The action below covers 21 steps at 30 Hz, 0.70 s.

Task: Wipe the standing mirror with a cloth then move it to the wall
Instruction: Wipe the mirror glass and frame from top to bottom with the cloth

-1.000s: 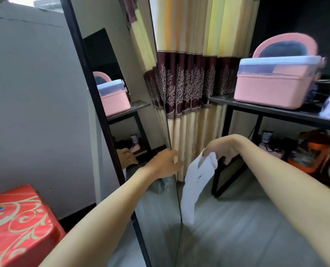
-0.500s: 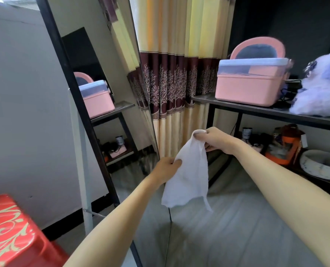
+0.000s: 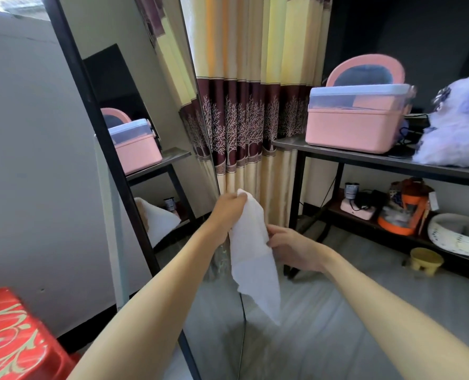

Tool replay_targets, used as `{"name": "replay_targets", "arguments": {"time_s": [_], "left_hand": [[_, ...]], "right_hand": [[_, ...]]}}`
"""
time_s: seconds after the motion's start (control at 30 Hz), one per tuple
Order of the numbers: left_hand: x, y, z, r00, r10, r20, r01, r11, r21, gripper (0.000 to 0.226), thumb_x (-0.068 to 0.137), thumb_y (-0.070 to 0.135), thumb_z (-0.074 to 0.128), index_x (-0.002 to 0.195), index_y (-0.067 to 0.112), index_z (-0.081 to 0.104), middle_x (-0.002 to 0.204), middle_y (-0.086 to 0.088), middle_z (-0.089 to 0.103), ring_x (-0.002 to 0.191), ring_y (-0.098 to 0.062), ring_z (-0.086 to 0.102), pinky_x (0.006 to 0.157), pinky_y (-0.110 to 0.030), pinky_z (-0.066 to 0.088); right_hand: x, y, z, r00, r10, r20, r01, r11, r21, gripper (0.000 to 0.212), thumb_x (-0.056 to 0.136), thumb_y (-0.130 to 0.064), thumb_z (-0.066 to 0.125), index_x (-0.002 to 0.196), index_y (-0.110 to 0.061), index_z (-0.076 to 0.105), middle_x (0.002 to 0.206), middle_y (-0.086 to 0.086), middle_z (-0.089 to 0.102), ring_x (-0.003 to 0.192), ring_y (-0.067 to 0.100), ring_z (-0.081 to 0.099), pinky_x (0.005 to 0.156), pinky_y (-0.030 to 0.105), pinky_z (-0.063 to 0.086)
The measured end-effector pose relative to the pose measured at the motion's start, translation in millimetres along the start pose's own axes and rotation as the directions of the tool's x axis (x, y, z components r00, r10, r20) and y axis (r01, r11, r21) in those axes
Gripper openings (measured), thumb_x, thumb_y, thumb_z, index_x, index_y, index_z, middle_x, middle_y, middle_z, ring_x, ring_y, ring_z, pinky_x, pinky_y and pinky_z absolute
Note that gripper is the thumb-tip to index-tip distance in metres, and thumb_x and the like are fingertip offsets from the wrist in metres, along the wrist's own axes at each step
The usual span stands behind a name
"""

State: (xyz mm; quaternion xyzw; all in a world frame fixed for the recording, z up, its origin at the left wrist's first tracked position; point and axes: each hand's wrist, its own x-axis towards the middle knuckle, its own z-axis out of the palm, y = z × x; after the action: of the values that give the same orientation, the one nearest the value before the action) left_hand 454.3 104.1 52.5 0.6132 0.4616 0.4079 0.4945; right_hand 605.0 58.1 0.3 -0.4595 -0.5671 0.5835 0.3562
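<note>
My two forearms: bare from elbow to wrist, no sleeves in view. My left hand (image 3: 229,212) and right hand (image 3: 292,249): no gloves, rings, watch or bands visible.

left hand (image 3: 228,212) raised, gripping (thumb up) | right hand (image 3: 291,249) lower, pinching

The left hand (image 3: 228,212) left the mirror's (image 3: 156,133) edge and took the cloth's (image 3: 251,253) top, while the right hand (image 3: 291,250) dropped from that top to pinch its middle.
</note>
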Motion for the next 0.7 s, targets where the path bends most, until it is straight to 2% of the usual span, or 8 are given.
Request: {"name": "replay_targets", "arguments": {"time_s": [0.07,0.17,0.23,0.3,0.37,0.5,0.6,0.7], "left_hand": [[9,5,-3,0.991,0.072,-0.109,-0.068,0.997,0.043,0.021,0.098,0.021,0.037,0.085,0.010,0.051,0.079,-0.003,0.050,0.081,-0.021,0.048,0.068,-0.028,0.037],[21,7,-11,0.976,0.128,-0.176,-0.078,0.960,0.270,0.028,0.097,0.024,0.038,0.075,0.010,0.050,0.072,-0.003,0.048,0.081,-0.026,0.052,0.066,-0.028,0.041],[24,5,-13,0.995,0.040,-0.092,0.004,0.901,0.435,0.028,0.096,0.029,0.043,0.096,0.007,0.059,0.085,-0.008,0.056,0.089,-0.028,0.058,0.074,-0.032,0.047],[20,1,-12,0.999,-0.050,-0.012,0.049,0.862,0.504,0.039,0.096,0.032,0.045,0.116,-0.001,0.055,0.080,-0.006,0.051,0.074,-0.019,0.053,0.064,-0.027,0.042],[12,-4,-8,0.993,-0.079,0.084,0.028,0.872,0.488,0.032,0.096,0.033,0.046,0.109,0.006,0.057,0.079,0.001,0.047,0.069,-0.012,0.046,0.066,-0.026,0.041],[5,-23,0,0.950,-0.102,0.295,-0.025,0.917,0.399,0.057,0.093,0.038,0.052,0.142,0.017,0.034,0.144,0.000,0.039,0.129,-0.019,0.039,0.105,-0.036,0.036],[5,-33,4,0.902,-0.092,0.421,-0.003,0.975,0.220,0.067,0.089,0.042,0.058,0.145,0.022,0.027,0.146,0.002,0.037,0.130,-0.018,0.038,0.104,-0.037,0.037],[5,-33,4,0.858,-0.071,0.509,0.071,0.997,0.018,0.069,0.082,0.050,0.063,0.140,0.024,0.036,0.134,-0.005,0.052,0.120,-0.025,0.051,0.104,-0.044,0.040]], "right_hand": [[3,5,5,1.000,0.014,-0.023,-0.013,0.999,0.030,0.043,0.079,-0.019,0.059,0.122,-0.015,0.055,0.113,0.006,0.064,0.108,0.026,0.059,0.091,0.037,0.048],[7,7,2,0.961,-0.021,-0.277,0.001,0.997,-0.071,0.027,0.088,-0.024,0.059,0.107,-0.006,0.064,0.101,0.009,0.068,0.096,0.025,0.064,0.090,0.039,0.049],[10,8,-9,0.884,-0.051,-0.465,-0.072,0.968,-0.242,0.024,0.089,-0.026,0.056,0.090,-0.004,0.063,0.087,0.010,0.064,0.083,0.024,0.060,0.080,0.039,0.049],[11,8,-21,0.824,-0.082,-0.561,-0.131,0.935,-0.329,0.021,0.088,-0.025,0.054,0.077,-0.007,0.054,0.077,0.012,0.053,0.072,0.023,0.051,0.068,0.034,0.040],[10,4,-27,0.798,-0.114,-0.592,-0.158,0.908,-0.388,0.017,0.086,-0.023,0.053,0.074,-0.012,0.048,0.073,0.011,0.042,0.068,0.021,0.043,0.064,0.030,0.031],[8,-8,-29,0.789,-0.239,-0.566,-0.032,0.904,-0.427,0.028,0.089,-0.022,0.053,0.081,0.004,0.060,0.103,-0.006,0.048,0.098,0.014,0.045,0.083,0.034,0.034],[9,-17,-25,0.748,-0.300,-0.592,0.122,0.939,-0.322,0.028,0.089,-0.018,0.052,0.097,0.007,0.061,0.120,-0.002,0.056,0.111,0.019,0.051,0.090,0.037,0.038],[10,-25,-16,0.710,-0.343,-0.615,0.270,0.939,-0.212,0.013,0.092,-0.020,0.050,0.089,-0.013,0.060,0.095,0.015,0.063,0.087,0.029,0.059,0.072,0.036,0.050]]}}
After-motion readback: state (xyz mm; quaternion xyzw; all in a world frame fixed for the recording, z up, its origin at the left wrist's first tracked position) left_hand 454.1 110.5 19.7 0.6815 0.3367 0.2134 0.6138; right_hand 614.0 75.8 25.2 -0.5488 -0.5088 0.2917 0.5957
